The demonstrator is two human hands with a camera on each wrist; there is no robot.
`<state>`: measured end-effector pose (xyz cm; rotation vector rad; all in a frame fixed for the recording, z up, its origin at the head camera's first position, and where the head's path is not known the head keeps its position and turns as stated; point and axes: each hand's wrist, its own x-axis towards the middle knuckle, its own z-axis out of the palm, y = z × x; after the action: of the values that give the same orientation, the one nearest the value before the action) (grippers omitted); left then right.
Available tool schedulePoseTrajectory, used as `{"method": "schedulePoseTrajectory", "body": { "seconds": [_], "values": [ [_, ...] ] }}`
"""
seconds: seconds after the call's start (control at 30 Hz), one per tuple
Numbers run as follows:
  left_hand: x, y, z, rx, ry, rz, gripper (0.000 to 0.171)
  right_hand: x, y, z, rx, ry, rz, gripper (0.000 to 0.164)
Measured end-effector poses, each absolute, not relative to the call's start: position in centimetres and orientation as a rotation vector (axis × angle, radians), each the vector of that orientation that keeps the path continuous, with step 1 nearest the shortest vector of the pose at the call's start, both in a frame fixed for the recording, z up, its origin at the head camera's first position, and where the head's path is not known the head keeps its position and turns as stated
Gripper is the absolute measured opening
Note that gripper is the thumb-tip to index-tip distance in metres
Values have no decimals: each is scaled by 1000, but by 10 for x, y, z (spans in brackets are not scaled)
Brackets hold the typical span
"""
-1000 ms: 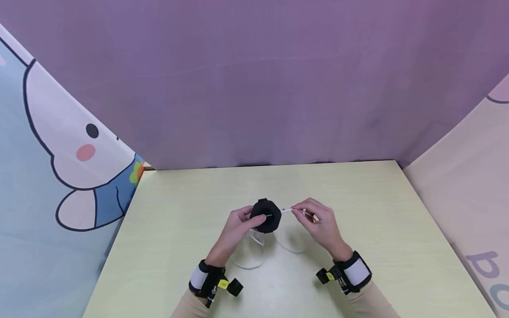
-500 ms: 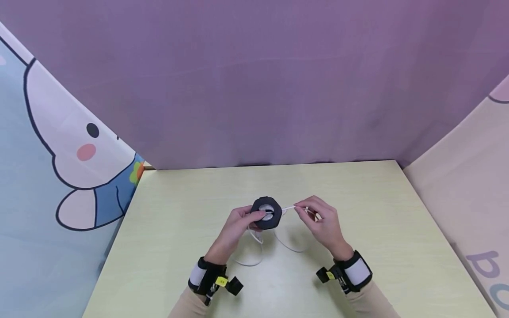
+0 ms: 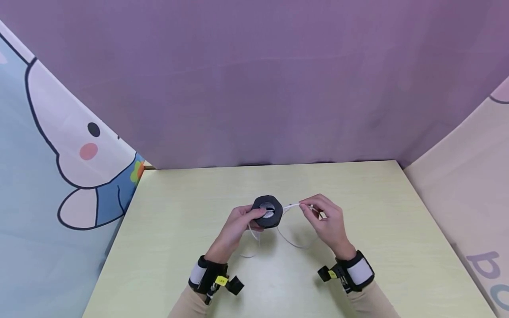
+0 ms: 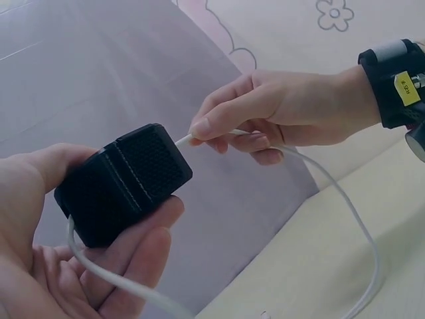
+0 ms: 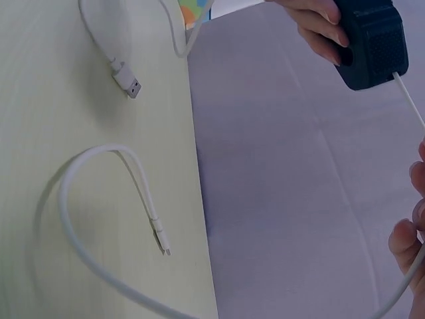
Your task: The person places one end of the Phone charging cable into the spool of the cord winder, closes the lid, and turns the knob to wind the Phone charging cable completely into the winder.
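Observation:
My left hand holds a black six-sided cable winder up over the table, thumb on its front face by the round hole. White USB cable comes out of the winder's right side. My right hand pinches this cable between thumb and fingertips a short way off. In the left wrist view the winder shows a textured black rim with a seam, and another stretch of cable hangs from its near side. The right wrist view shows a USB-A plug and a slimmer plug on loose cable ends.
A pale wooden table lies under both hands. Purple cloth hangs behind it, with printed cloths at left and right. Each wrist wears a black strap with a small camera.
My right hand has moved right and slightly up, with more cable showing between it and the winder. The winder has tilted, so its hole shows more. The hanging loop at lower left has shrunk.

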<state>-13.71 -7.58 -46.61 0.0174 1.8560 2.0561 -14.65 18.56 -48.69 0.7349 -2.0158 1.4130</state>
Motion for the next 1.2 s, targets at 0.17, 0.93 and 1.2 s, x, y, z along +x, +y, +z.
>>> {"method": "schedulePoseTrajectory", "body": {
  "seconds": [0.17, 0.93, 1.2],
  "values": [
    [-137, -76, -466, 13, 1856, 2059, 40, -147, 187, -487, 718, -2015, 1403, 26],
    [-135, -81, -470, -19, 1830, 2100, 38, -144, 188, -492, 696, -2081, 1507, 27],
    [-132, -77, -472, 16, 1677, 2172, 32, -140, 182, -505, 709, -2160, 2058, 31]
  ]
}}
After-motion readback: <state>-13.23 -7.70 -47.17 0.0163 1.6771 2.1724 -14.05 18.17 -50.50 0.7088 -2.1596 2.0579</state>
